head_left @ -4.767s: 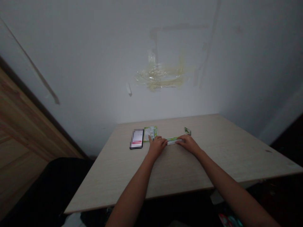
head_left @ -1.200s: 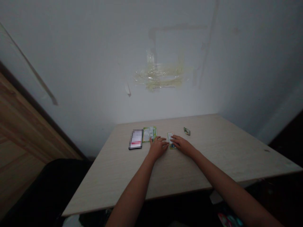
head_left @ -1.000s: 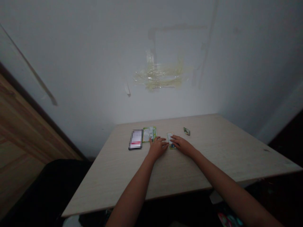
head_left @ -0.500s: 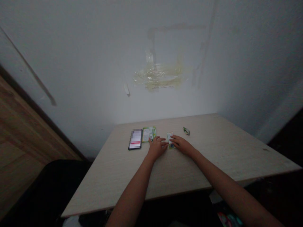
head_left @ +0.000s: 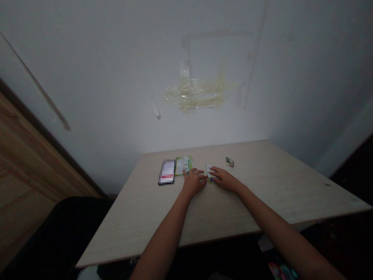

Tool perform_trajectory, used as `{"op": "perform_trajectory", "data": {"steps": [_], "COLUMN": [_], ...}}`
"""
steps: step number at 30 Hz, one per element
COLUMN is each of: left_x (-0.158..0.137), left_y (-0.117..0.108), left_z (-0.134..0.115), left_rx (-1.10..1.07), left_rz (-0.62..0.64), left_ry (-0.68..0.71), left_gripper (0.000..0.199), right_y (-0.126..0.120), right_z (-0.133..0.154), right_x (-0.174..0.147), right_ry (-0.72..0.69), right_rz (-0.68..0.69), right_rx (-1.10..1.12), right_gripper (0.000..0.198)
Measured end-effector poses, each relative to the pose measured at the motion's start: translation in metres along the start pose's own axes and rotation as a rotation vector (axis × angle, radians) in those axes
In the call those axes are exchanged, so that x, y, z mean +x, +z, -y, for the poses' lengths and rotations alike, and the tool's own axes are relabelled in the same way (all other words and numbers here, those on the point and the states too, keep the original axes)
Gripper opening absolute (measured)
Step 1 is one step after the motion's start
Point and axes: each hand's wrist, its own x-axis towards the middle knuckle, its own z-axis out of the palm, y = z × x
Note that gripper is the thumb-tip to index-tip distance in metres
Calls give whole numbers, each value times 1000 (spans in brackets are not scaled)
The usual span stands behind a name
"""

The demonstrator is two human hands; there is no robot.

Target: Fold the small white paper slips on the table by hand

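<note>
Between my hands a small printed packet or folded paper [head_left: 209, 168], white with green, lies on the table. My right hand [head_left: 223, 179] rests over its right side with fingers stretched out on it. My left hand [head_left: 194, 181] lies just to the left, fingers spread, a fingertip at or close to the packet's left edge. Beyond the left hand a larger green-and-white printed sheet or packet [head_left: 180, 166] lies flat, partly hidden by the fingers. A phone [head_left: 167, 172] with a lit, blurred-out screen sits at that sheet's left.
A small crumpled green piece [head_left: 230, 161] is at the back right of the light wooden table [head_left: 233, 217]. Behind it rises a white wall [head_left: 116, 97] with peeling clear tape [head_left: 195, 95]. A wooden panel [head_left: 23, 167] and something dark stand at the left.
Both hands stay almost still; the right hand has shifted very slightly over the small printed packet. Nothing else has visibly moved.
</note>
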Motion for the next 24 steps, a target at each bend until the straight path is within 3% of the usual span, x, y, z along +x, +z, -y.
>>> {"op": "perform_trajectory", "data": {"steps": [12,24], "left_x": [0,2], "left_y": [-3,4], "left_z": [-1,-5], "left_rx": [-10,-12], "left_rz": [28,-51], "left_ry": [-10,-33], "left_gripper": [23,23], "right_y": [0,1], "right_z": [4,4], "right_x": [-1,0], "right_ry": [6,3], "right_rz": [-26,-27], "right_rx": [1,19], "right_gripper": [40,42]}}
